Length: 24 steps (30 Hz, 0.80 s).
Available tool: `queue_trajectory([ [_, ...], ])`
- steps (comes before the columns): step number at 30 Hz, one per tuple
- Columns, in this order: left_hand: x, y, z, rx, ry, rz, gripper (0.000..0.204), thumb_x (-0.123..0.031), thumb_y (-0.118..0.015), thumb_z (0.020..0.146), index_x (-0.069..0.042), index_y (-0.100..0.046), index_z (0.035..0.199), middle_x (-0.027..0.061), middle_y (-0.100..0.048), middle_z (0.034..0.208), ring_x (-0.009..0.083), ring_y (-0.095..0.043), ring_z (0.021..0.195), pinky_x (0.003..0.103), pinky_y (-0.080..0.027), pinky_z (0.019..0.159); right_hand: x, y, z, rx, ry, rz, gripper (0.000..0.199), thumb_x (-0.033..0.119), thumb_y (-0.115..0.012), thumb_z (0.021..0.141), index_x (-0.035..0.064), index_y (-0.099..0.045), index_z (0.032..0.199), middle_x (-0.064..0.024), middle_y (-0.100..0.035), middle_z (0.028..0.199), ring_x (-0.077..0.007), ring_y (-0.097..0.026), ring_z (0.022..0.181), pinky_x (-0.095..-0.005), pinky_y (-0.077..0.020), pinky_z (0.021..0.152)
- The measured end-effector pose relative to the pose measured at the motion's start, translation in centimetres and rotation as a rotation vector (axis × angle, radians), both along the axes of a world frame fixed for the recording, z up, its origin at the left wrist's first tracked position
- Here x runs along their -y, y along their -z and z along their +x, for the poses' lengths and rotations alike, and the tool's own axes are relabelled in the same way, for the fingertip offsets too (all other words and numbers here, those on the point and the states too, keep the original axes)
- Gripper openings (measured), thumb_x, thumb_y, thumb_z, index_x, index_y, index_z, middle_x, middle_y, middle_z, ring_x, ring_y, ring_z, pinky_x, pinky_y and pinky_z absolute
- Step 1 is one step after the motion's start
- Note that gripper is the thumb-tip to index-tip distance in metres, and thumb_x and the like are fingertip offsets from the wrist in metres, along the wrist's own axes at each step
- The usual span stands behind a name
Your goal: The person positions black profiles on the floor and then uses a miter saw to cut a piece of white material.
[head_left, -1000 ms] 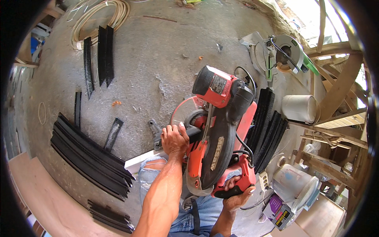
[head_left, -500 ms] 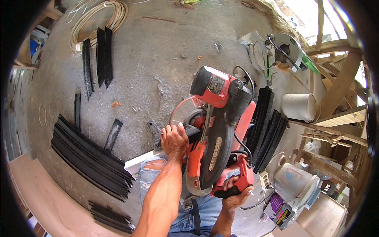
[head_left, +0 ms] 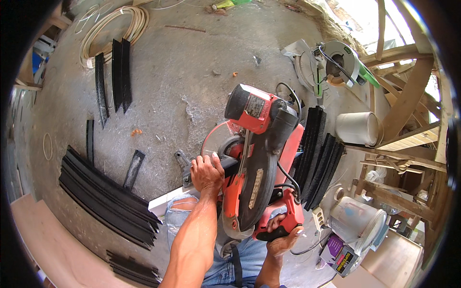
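Observation:
A red and black mitre saw (head_left: 254, 192) stands in front of me, its round blade partly behind a clear guard. My right hand (head_left: 283, 235) is closed around the saw's red handle (head_left: 292, 207). My left hand (head_left: 207, 172) lies on the saw's left side, fingers curled over the dark fence (head_left: 230, 165). A white strip (head_left: 168, 199) sticks out to the lower left from under this hand, across my knee. The palm hides where the strip meets the saw. Whether the blade touches the strip is hidden by the saw's body.
Black grooved strips (head_left: 103, 197) lie stacked at left, with more black strips (head_left: 317, 158) right of the saw. A green and grey mitre saw (head_left: 336, 65), white bucket (head_left: 356, 128), clear bucket (head_left: 357, 221), extension socket (head_left: 318, 218) and timber frame (head_left: 408, 101) stand right. Coiled hose (head_left: 139, 24) lies far left.
The whole view has shifted slightly, so the saw and floor things sit a little further left. Both hands keep the same places on the saw.

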<state>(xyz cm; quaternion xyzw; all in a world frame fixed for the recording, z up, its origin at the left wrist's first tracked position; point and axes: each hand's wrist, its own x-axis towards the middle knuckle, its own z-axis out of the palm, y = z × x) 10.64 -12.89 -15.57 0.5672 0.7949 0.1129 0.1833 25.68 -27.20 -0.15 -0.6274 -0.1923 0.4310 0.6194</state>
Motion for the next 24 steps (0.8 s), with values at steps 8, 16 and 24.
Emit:
queue_trajectory([
  [8, -0.1, 0.0, 0.2, 0.008, -0.012, 0.001, 0.043, -0.037, -0.045, 0.100, -0.002, -0.067, 0.087, 0.0183, -0.063, 0.097, 0.0368, -0.059, 0.101, 0.049, -0.046, 0.090, 1.2, 1.2, 0.5, -0.072, 0.033, 0.038, 0.078, 0.077, -0.042, 0.093, 0.0017, -0.056, 0.109, -0.0072, -0.052, 0.077, -0.0188, -0.051, 0.063, -0.0316, -0.0453, 0.061],
  [16, 0.0, 0.1, 0.2, 0.011, -0.028, -0.019, 0.044, -0.039, -0.044, 0.101, -0.003, -0.066, 0.088, 0.0163, -0.062, 0.099, 0.0357, -0.058, 0.104, 0.048, -0.045, 0.091, 1.1, 1.2, 0.5, -0.139, 0.005, 0.081, 0.077, 0.075, -0.043, 0.095, -0.0003, -0.055, 0.107, -0.0077, -0.052, 0.076, -0.0181, -0.050, 0.061, -0.0273, -0.0428, 0.059],
  [24, 0.0, 0.2, 0.1, 0.032, -0.014, -0.012, 0.043, -0.039, -0.045, 0.101, -0.003, -0.064, 0.087, 0.0172, -0.061, 0.098, 0.0364, -0.057, 0.102, 0.048, -0.044, 0.090, 1.3, 1.5, 0.5, -0.052, 0.005, 0.024, 0.085, 0.082, -0.044, 0.088, 0.0003, -0.058, 0.105, -0.0073, -0.051, 0.075, -0.0180, -0.050, 0.062, -0.0289, -0.0425, 0.058],
])
